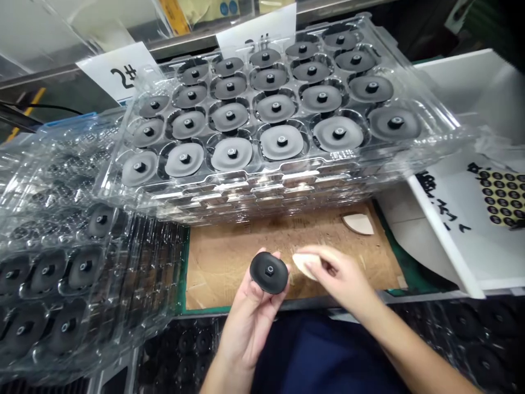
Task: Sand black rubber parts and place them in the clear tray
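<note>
Black rounded-square disc (262, 280), one, post side up above the brown cardboard sheet (221, 257); gripped near the rim, from below, between thumb and fingers of the left hand (258, 314). Off-white pad (304, 265), one, pinched between thumb and fingers of the right hand (342, 273); just beside the disc, a narrow gap between. Wedge-shaped pad (361, 224), one, lying at the far right of the cardboard. Clear plastic tray (430, 104), topmost of a stack beyond, bearing rows of like discs (281, 142), posts upward. Handling: hold the disc by its edge, steady and level; keep bare fingertips off the dark face, likely to mark; keep any pad pressure light and even, with care around the central post (269, 270)
</note>
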